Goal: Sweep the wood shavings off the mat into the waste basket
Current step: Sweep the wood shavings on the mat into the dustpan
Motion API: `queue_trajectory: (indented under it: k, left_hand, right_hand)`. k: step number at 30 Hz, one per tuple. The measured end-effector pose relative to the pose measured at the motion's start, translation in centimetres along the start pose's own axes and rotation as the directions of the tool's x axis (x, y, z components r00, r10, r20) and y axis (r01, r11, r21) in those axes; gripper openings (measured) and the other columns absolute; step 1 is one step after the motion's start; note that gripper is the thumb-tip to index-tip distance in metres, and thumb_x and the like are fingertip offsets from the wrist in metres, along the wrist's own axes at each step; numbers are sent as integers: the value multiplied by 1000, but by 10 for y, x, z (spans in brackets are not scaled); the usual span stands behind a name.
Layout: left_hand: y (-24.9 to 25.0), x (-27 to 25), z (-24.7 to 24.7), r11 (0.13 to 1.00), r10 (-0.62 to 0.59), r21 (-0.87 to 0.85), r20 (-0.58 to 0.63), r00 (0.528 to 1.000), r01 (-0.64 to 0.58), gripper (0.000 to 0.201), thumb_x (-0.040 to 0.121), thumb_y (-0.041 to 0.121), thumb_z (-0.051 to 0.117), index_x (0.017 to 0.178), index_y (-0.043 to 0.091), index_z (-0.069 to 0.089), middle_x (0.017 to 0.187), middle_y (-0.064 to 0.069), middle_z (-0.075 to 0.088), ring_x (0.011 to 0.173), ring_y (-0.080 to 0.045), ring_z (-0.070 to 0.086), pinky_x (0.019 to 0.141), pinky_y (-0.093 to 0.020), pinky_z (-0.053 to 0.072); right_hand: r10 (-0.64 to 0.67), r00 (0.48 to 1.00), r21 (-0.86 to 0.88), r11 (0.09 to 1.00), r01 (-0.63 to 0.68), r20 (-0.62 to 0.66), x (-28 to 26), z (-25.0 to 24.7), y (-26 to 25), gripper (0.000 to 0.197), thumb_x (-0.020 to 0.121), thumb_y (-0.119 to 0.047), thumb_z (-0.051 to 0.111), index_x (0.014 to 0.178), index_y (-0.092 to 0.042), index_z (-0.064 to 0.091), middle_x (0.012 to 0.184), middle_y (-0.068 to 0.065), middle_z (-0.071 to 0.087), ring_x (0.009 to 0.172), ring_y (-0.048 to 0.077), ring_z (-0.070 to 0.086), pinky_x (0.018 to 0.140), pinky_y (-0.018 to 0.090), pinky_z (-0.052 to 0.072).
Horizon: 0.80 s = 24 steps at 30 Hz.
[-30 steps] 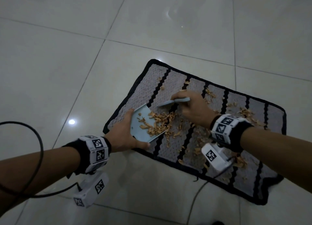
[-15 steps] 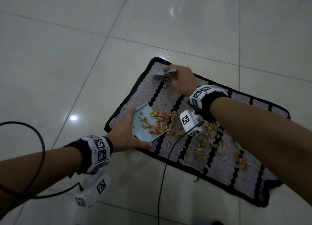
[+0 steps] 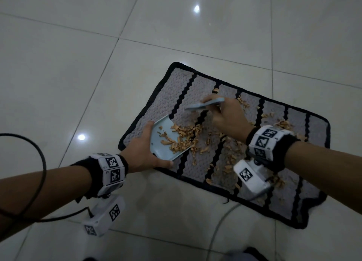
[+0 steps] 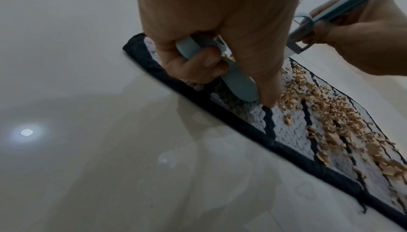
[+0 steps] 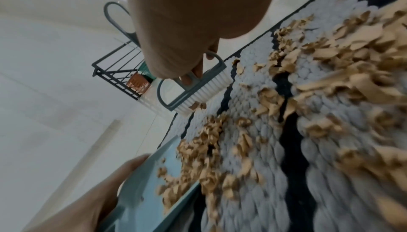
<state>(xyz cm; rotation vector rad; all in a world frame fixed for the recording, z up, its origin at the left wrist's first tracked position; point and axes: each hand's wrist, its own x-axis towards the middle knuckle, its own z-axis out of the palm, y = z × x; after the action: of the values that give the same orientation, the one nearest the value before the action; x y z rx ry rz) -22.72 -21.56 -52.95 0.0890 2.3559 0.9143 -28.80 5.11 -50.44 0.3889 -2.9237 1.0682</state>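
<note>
A grey mat [image 3: 205, 158] with black stripes and a black border lies on the tiled floor, strewn with tan wood shavings [image 3: 229, 158]. My left hand [image 3: 140, 153] grips a light blue dustpan [image 3: 156, 141] at the mat's left end; a heap of shavings [image 3: 182, 137] lies in its mouth. My right hand [image 3: 227, 117] grips a small blue brush [image 3: 203, 106] just beyond the pan. In the right wrist view the brush's white bristles [image 5: 204, 94] touch the mat [image 5: 253, 157] beside the shavings [image 5: 198, 148]. In the left wrist view my fingers [image 4: 198, 61] curl round the dustpan handle [image 4: 233, 77]. No waste basket is clearly in view.
Pale glossy floor tiles [image 3: 78, 74] surround the mat. A black cable [image 3: 39, 174] loops by my left forearm. In the right wrist view a dark wire rack [image 5: 118, 72] with a brown object stands on the floor beyond the mat's end.
My right hand pulled the brush back from the mat's far left corner toward the dustpan. The left hand and the dustpan stayed in place.
</note>
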Motion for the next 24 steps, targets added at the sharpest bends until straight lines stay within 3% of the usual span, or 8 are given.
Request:
queue_trajectory:
  k: [2,4,7,9,11,13,18,24]
  left_hand:
    - [-1,1,1,1000,8,10,-10,1000,-8,132,60,51,89,155,23,2,135,3,52,104,-18,58,81,-21,46]
    - [0,0,1,1000,20,13,-20,1000,-20,132,59,52,90,154,24,4,132,5,53,99,-13,55,80,-21,45]
    - [0,0,1,1000,8,22,-20,1000,-8,133,59,52,89,155,24,3,125,11,49,100,-11,52,82,-21,43]
    - [-1,0,0,999,22,24,-16,1000,-21,135,57,56,89,155,24,3,133,7,51,106,-16,57,84,-24,46]
    - [0,1,-2,998,41,47,-9,999,-41,135,57,57,89,155,25,2,139,3,50,111,-21,58,85,-26,47]
    - [4,1,-6,997,40,73,1,999,-40,135,58,54,89,155,27,0,137,3,49,111,-23,58,84,-27,47]
    - [13,4,-15,993,23,112,44,999,-28,133,60,51,89,155,28,-1,135,-1,50,111,-24,58,90,-31,49]
    - [7,9,-21,991,0,133,70,998,-10,135,57,55,89,154,32,-1,127,3,49,102,-17,52,88,-26,47]
  right_hand:
    - [15,1000,-15,1000,-16,-24,14,0,6,20,93,0,54,108,-2,67,82,12,68,61,26,57,54,23,45]
    - [20,1000,-41,999,-19,6,20,1,10,24,89,2,53,108,-3,67,89,19,71,69,31,61,59,27,48]
    - [-20,994,-66,997,27,105,3,4,3,27,82,7,56,104,-2,68,91,17,71,69,16,52,57,14,35]
    - [-89,984,-43,994,96,152,-20,6,-4,24,80,7,62,100,-5,70,90,12,71,72,13,53,60,15,39]
    - [-92,986,0,996,93,136,-37,2,-6,20,83,4,61,99,-6,69,85,8,70,67,13,56,59,22,46]
    - [-6,999,47,999,4,36,-38,-5,-2,17,92,0,56,104,-7,67,70,-1,62,52,3,49,48,13,38]
    - [144,964,-13,989,-150,-224,5,-20,27,16,102,-16,45,108,-10,59,63,0,51,48,11,42,45,22,30]
    - [179,976,-130,972,-194,-121,24,-4,36,17,100,-14,43,105,-3,55,71,5,51,51,11,38,55,26,28]
